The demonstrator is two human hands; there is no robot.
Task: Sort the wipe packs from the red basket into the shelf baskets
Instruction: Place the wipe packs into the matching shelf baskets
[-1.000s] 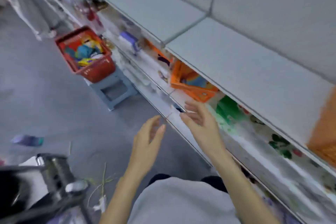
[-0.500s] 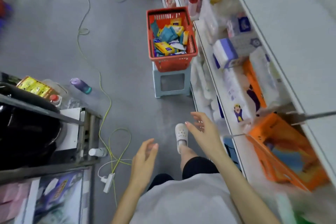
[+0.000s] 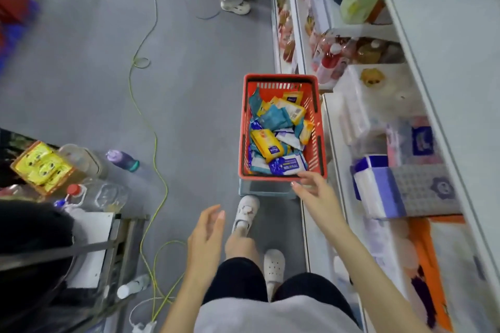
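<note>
Grey floor (image 3: 81,67) beside white shelving (image 3: 443,43), yellow cable (image 3: 155,143) trailing.

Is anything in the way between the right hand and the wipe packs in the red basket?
Nothing visible. The right hand is at the near rim of the red basket, and the wipe packs lie uncovered in its open top.

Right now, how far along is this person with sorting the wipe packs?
Done: nothing I can confirm; the orange shelf basket is too blurred to see into. In hand: nothing yet. The right hand reaches empty to the near rim of the red basket; the left hand hangs open. Left: plenty, as a heap of yellow, teal and white wipe packs lies in that basket.
</note>
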